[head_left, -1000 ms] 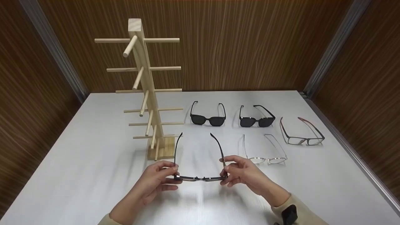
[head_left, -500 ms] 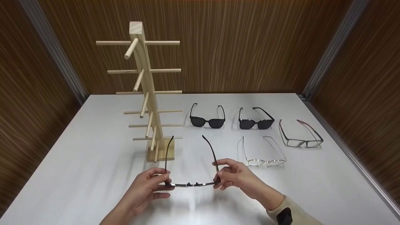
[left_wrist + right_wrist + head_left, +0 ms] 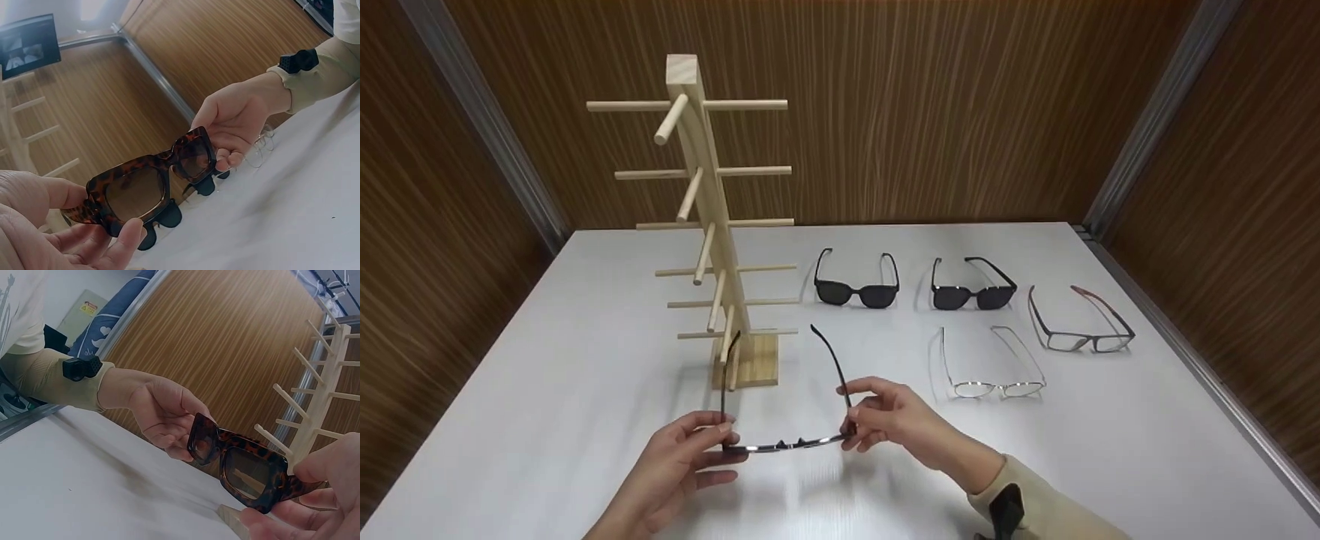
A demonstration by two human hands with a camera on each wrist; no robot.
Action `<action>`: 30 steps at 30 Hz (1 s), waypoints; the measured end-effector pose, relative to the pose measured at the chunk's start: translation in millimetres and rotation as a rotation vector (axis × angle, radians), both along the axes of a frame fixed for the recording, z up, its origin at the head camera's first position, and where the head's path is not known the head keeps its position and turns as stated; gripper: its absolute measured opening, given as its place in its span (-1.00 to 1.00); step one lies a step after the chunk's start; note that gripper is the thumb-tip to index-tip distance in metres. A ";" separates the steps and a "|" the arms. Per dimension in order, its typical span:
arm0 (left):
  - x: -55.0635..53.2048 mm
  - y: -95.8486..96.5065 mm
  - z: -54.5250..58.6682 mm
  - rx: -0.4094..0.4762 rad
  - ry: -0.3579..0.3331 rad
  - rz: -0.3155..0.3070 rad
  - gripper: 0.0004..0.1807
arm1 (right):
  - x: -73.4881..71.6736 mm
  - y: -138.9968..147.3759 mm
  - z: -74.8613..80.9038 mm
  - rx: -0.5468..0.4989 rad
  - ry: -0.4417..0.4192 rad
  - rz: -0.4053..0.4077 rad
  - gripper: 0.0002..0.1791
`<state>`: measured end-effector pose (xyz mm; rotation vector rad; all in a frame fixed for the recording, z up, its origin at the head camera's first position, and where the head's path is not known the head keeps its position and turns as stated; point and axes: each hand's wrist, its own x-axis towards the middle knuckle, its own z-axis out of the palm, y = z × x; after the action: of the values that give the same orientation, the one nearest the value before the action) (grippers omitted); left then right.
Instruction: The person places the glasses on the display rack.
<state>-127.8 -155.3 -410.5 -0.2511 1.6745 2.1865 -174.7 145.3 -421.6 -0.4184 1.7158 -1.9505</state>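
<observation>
Currently held: tortoiseshell shades (image 3: 146, 188), which I see above the near part of the table (image 3: 570, 375), one hinge corner in each grip.
Left grip (image 3: 679, 461): pinching the left corner, lower fingers spread beneath.
Right grip (image 3: 896, 416): pinching the right corner, one finger along the temple.
Shades' line: front runs left to right, left end slightly nearer; both temples unfolded, tips pointing far.
Rack (image 3: 716, 202): beyond the shades, far and a little left; I judge the gap from temple tips to pegs (image 3: 745, 105) to be what counts.
Nearer to the rack: the left grip, by my reading.
Other glasses: two black pairs (image 3: 846, 292) (image 3: 981, 298) far; wire pair (image 3: 1000, 386) to the right, near the right grip; red-tipped pair (image 3: 1082, 341) farthest right.
Hard to see: left temple overlaps the rack's lower pegs in the head view, so I can't tell touching from apart; lenses show edge-on there; left forearm cut off.
</observation>
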 end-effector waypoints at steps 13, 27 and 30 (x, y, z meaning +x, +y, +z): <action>-6.8 -20.2 0.5 -0.037 0.008 0.061 -0.54 | -16.7 -24.4 -4.1 -0.008 -0.041 0.053 -0.59; -31.5 -34.2 4.4 -0.081 0.026 0.092 -0.56 | -33.3 -44.9 -0.3 0.004 -0.083 -0.004 -0.60; -38.4 -38.5 5.1 -0.100 0.034 0.098 -0.52 | -38.1 -51.2 0.6 0.002 -0.091 -0.019 -0.61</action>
<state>-166.2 -193.8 -405.4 -0.3310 1.8289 2.1904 -212.9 94.1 -421.0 -0.3092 1.6699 -1.9504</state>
